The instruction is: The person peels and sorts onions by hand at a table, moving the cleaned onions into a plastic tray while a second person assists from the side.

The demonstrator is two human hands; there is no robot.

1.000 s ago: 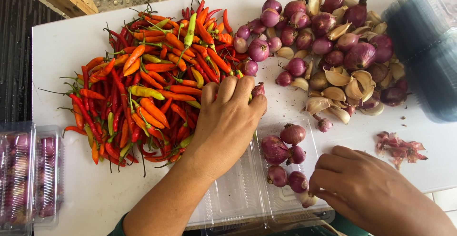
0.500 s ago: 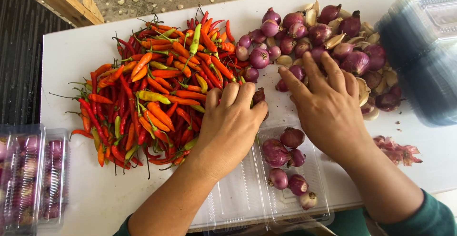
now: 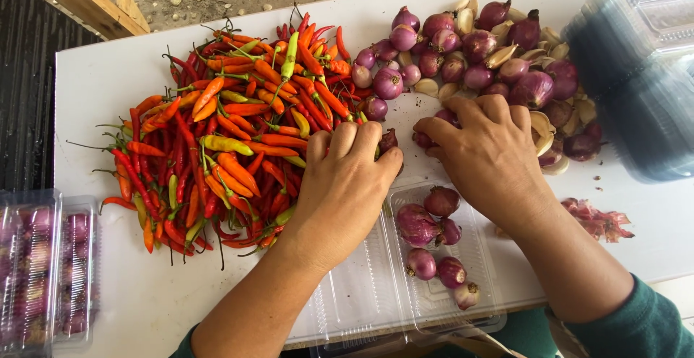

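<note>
1. The left hand (image 3: 345, 184) lies palm down at the right edge of the chili pile (image 3: 224, 134), fingers curled together over a small dark shallot (image 3: 388, 140) that peeks out just past the fingertips; whether the fingers actually clamp it cannot be told from above.
2. The right hand (image 3: 491, 157) rests palm down on the near edge of the heap of shallots and garlic cloves (image 3: 491, 54), fingers slightly spread and bent, the tips touching a couple of purple bulbs at the heap's lower left (what lies under the palm is hidden).
3. Below both hands sits an open clear plastic clamshell tray (image 3: 365, 293); its right half holds the packed shallots (image 3: 434, 239), about six of them, while the left half lies partly under the left wrist.
4. The chilies, red, orange and a few green, are spread over the left part of the white table (image 3: 108, 83), well apart from the tray's filled half.
5. A small scrap of reddish shallot skins (image 3: 598, 221) lies on the table just right of the right wrist.
6. Filled clear packs (image 3: 43, 271) stand at the table's left edge, and a stack of empty clear trays (image 3: 636, 62) sits at the upper right, touching the heap.
</note>
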